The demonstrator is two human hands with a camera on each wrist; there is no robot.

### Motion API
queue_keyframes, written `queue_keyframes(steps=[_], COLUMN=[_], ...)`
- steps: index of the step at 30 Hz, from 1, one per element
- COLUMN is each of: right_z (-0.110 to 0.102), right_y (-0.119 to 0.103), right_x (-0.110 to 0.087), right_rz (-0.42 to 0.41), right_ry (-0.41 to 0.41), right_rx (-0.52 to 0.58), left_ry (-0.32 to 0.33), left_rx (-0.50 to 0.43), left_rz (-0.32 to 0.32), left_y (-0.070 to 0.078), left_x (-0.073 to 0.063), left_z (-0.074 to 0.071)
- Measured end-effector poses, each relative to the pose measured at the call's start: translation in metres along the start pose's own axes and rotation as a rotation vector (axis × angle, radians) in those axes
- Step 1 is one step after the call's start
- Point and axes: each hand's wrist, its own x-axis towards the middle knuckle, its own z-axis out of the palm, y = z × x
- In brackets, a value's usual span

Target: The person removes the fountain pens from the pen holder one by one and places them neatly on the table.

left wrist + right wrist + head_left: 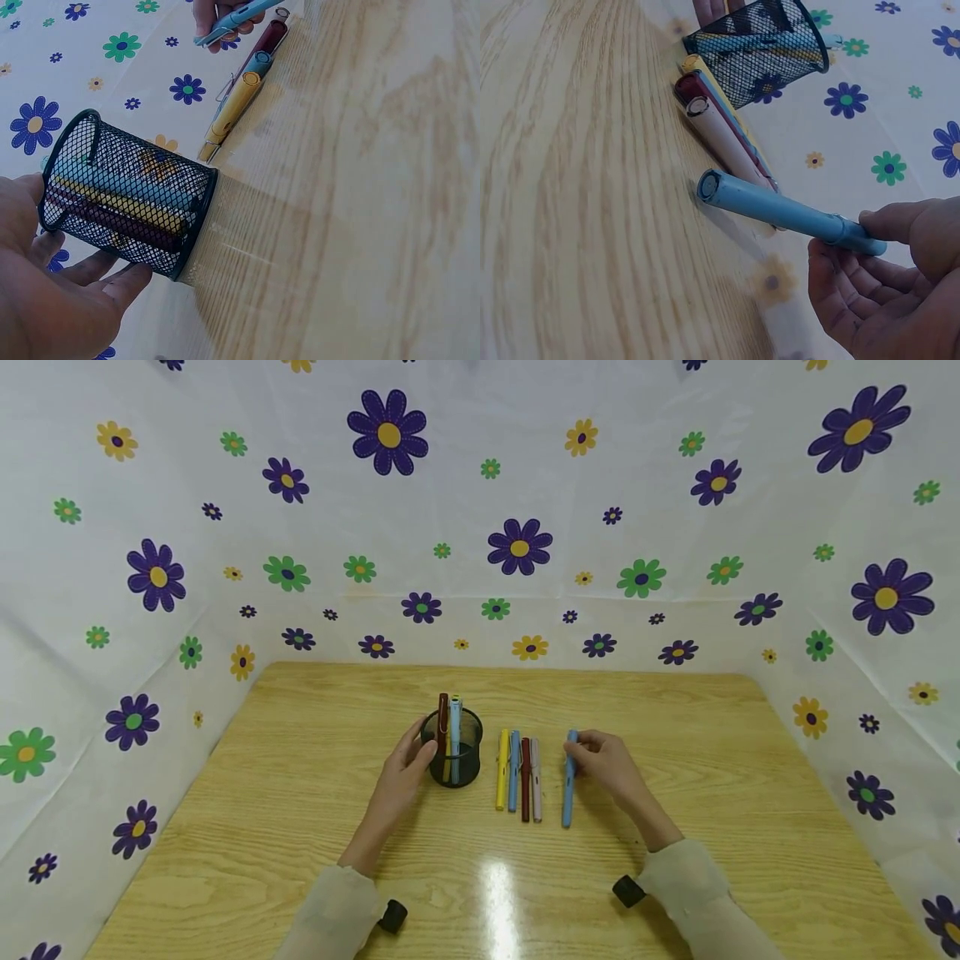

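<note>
While the left hand (401, 772) curls its fingers partway round a mesh cup (467, 770) holding upright pens (443, 717), the right hand (611, 767) pinches a blue pen (567, 795) near one end, right of four pens (526, 785) lying on the table (300, 835).

Pen row (526, 781) blocks right of mesh cup (468, 767) — room above.

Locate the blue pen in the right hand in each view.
Head: blue pen right of centre, below mid-height.
Left wrist: blue pen at the top edge, partly cut off.
Right wrist: blue pen near the middle, slanting down rightward.
Shared landmark: black mesh cup, in all three.
</note>
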Motion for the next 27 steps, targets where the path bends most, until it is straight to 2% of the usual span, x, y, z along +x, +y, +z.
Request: queue_keyframes(steps=[10, 20, 27], right_z=[0.012, 0.027, 0.029], right_y=[0.001, -0.004, -0.007], right_x=[0.006, 0.010, 0.010], right_rz=[0.017, 0.051, 0.052], right_ry=[0.033, 0.041, 0.041], right_rx=[-0.156, -0.205, -0.223], left_ry=[-0.007, -0.009, -0.005], left_rx=[-0.012, -0.010, -0.010], left_rz=[0.004, 0.010, 0.010], left_y=[-0.002, -0.002, -0.002], left_x=[0.001, 0.000, 0.001], left_z=[-0.001, 0.000, -0.001])
